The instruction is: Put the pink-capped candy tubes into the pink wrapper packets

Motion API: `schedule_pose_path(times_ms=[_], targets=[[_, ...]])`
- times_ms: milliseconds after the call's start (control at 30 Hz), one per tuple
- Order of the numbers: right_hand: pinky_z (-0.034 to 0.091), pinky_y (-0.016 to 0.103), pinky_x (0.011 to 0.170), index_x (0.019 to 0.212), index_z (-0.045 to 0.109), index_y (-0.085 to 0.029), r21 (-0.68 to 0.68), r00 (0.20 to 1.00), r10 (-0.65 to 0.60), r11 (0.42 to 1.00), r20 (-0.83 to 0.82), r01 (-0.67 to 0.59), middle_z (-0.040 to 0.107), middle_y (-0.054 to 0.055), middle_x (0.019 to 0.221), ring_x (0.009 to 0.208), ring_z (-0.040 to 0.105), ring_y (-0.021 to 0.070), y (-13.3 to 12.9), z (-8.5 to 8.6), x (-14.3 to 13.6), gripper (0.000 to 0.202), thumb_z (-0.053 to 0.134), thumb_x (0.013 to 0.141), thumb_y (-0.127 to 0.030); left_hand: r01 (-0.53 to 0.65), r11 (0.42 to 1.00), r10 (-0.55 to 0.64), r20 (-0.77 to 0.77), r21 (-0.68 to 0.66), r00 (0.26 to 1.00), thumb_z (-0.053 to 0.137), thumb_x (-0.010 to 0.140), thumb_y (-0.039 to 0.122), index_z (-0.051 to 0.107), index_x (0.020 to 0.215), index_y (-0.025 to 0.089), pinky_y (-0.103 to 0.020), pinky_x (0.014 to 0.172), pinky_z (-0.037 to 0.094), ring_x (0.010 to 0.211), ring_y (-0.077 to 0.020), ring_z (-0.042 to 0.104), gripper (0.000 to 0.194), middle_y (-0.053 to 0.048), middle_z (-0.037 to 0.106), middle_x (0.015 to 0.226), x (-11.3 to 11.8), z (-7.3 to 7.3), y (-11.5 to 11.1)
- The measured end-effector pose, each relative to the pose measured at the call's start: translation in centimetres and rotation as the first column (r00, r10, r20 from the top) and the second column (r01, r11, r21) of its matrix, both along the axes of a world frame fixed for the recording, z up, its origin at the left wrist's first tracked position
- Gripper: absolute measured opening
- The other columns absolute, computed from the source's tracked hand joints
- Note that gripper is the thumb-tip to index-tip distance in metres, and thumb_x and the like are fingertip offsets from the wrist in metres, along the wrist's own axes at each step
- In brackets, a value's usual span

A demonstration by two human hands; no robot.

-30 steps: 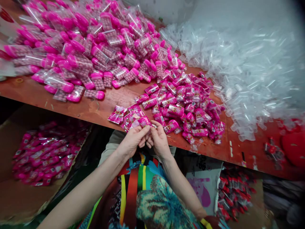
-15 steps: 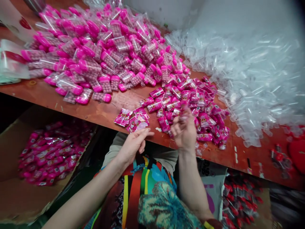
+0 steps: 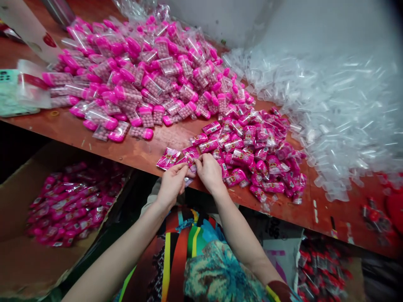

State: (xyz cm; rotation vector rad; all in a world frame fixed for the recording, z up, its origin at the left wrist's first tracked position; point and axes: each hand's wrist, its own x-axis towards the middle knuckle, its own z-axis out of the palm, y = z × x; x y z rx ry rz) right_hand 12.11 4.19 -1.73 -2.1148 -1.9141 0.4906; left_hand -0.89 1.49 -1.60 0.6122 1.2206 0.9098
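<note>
My left hand (image 3: pixel 172 185) and my right hand (image 3: pixel 209 173) meet at the table's front edge, fingers closed in a pinch. Between their fingertips is a pink printed wrapper (image 3: pixel 190 158), partly covered by the fingers. More flat pink wrappers (image 3: pixel 168 159) lie just left of it on the table. Beside my right hand spreads a heap of shiny pink packets (image 3: pixel 248 155). Behind is a large pile of clear bottles with pink caps (image 3: pixel 126 94), filled with small pale pink balls.
Clear plastic containers (image 3: pixel 340 109) are heaped along the wall at the right. Below the table, a cardboard box (image 3: pixel 19 260) at left holds pink packets. Red-and-clear items (image 3: pixel 321 264) sit below right. A phone (image 3: pixel 12 90) and clear bag (image 3: pixel 33 86) lie at far left.
My right hand has moved left from the packet heap to meet my left hand at the wrappers. My left fingers, earlier partly stretched, are now pinched. The view has shifted slightly.
</note>
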Motion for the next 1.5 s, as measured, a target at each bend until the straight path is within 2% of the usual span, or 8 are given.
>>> schedule_pose_path(times_ms=[133,300,467,567,667,933,1267,1500], targets=[[0.042,0.029,0.067,0.081,0.057,-0.019,0.072,0.999,0.030,0.997,-0.043,-0.027,0.062,0.006,0.084,0.076,0.059,0.0191,-0.1,-0.7,0.6,0.018,0.048,0.093,-0.029,-0.003,1.000,0.003,-0.006,0.015,1.000,0.060,0.083,0.032,0.059,0.106,0.010,-0.018,0.030,0.022,0.027,-0.0020,0.033,0.032,-0.006,0.069,0.072,-0.1,0.1,0.0],[0.042,0.026,0.062,0.075,0.053,-0.020,0.150,0.904,0.054,0.989,-0.425,0.011,0.057,-0.001,0.072,0.063,0.054,0.0133,-1.2,-0.6,1.5,0.019,0.050,0.090,-0.031,0.031,0.999,-0.032,0.022,0.032,0.999,0.063,0.081,0.034,0.058,0.109,0.012,-0.018,0.030,0.017,0.027,-0.0036,0.032,0.036,0.003,0.060,0.055,0.2,1.0,0.1],[0.044,0.024,0.059,0.087,0.052,-0.022,0.116,0.628,0.025,0.988,-0.778,0.104,0.058,-0.003,0.077,0.062,0.054,0.0111,-2.4,0.4,1.4,0.015,0.059,0.084,-0.034,0.098,0.995,-0.094,0.116,-0.028,0.989,0.071,0.075,0.039,0.063,0.083,0.014,-0.018,0.032,0.008,0.029,-0.0018,0.019,0.028,0.011,0.034,0.041,0.5,1.8,0.4],[0.050,0.026,0.071,0.104,0.047,-0.024,0.041,0.349,-0.026,0.982,-0.937,0.182,0.062,-0.001,0.091,0.078,0.061,0.0126,-2.6,0.4,0.9,0.034,0.067,0.077,-0.031,0.064,0.998,-0.058,0.202,-0.025,0.978,0.077,0.069,0.038,0.060,0.073,0.014,-0.018,0.033,0.011,0.032,-0.0014,0.019,0.030,0.012,0.030,0.043,0.8,1.9,0.3],[0.050,0.026,0.072,0.108,0.047,-0.024,-0.001,0.238,-0.056,0.975,-0.970,0.223,0.062,-0.002,0.087,0.076,0.061,0.0117,-2.8,0.4,0.4,0.035,0.066,0.079,-0.028,0.011,0.999,-0.002,0.241,-0.035,0.971,0.081,0.065,0.036,0.060,0.070,0.014,-0.018,0.034,0.013,0.034,-0.0011,0.020,0.031,0.011,0.032,0.045,1.3,1.8,0.1],[0.048,0.027,0.069,0.110,0.050,-0.024,0.144,0.464,0.096,0.987,-0.881,0.069,0.061,0.000,0.085,0.075,0.061,0.0139,-3.6,1.1,1.0,0.021,0.054,0.089,-0.028,0.121,0.992,-0.124,0.199,0.028,0.972,0.080,0.065,0.035,0.056,0.061,0.014,-0.019,0.037,0.015,0.035,-0.0019,0.027,0.033,0.008,0.039,0.044,0.7,2.2,0.3],[0.051,0.034,0.083,0.122,0.052,-0.023,0.341,0.737,0.235,0.940,-0.633,-0.007,0.065,0.008,0.107,0.094,0.065,0.0200,-2.9,1.2,0.1,0.029,0.042,0.094,-0.022,0.098,0.995,-0.095,0.204,-0.007,0.974,0.074,0.070,0.041,0.058,0.064,0.014,-0.020,0.039,0.020,0.035,-0.0052,0.032,0.032,0.006,0.041,0.039,0.1,3.1,0.9],[0.051,0.033,0.068,0.123,0.056,-0.028,0.392,0.765,0.349,0.910,-0.541,-0.137,0.069,0.005,0.093,0.071,0.065,0.0201,-1.1,1.9,-0.6,0.032,0.042,0.094,-0.024,0.001,1.000,-0.002,0.201,0.006,0.980,0.079,0.065,0.036,0.056,0.058,0.013,-0.019,0.038,0.019,0.036,-0.0041,0.031,0.033,0.006,0.040,0.040,-1.1,4.0,1.8]])
